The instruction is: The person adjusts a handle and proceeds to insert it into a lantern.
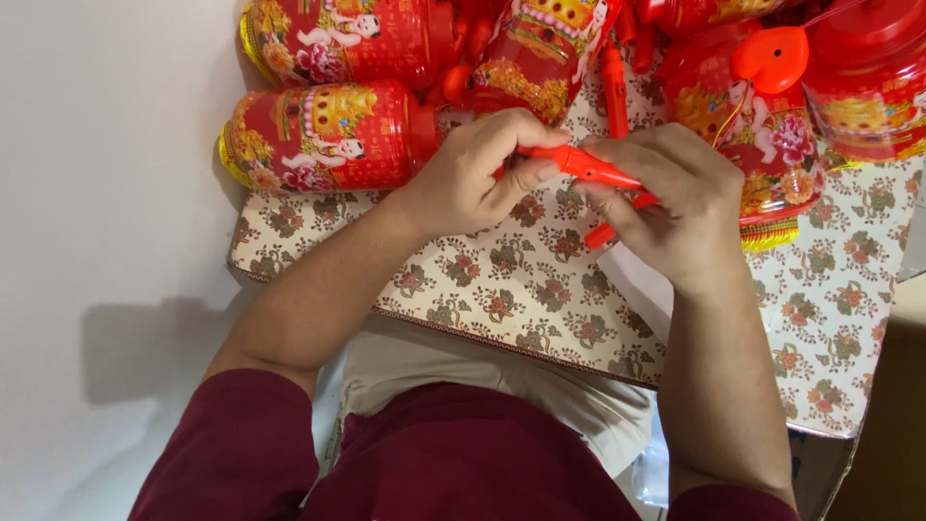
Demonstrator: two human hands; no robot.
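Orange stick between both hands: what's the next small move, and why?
Probably keep the right hand steady and let the left hand work the near end of the orange stick. Both hands pinch it above the floral cloth, the left thumb and fingers closed on one end, the right hand covering the other. The red lanterns lie beyond, untouched.

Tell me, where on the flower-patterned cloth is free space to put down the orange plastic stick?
The flower-patterned cloth lies bare along its near edge, below the left hand and right hand, which both grip the orange plastic stick. A second free patch is at the right, below the red printed plastic lanterns. The far side is crowded with lanterns.
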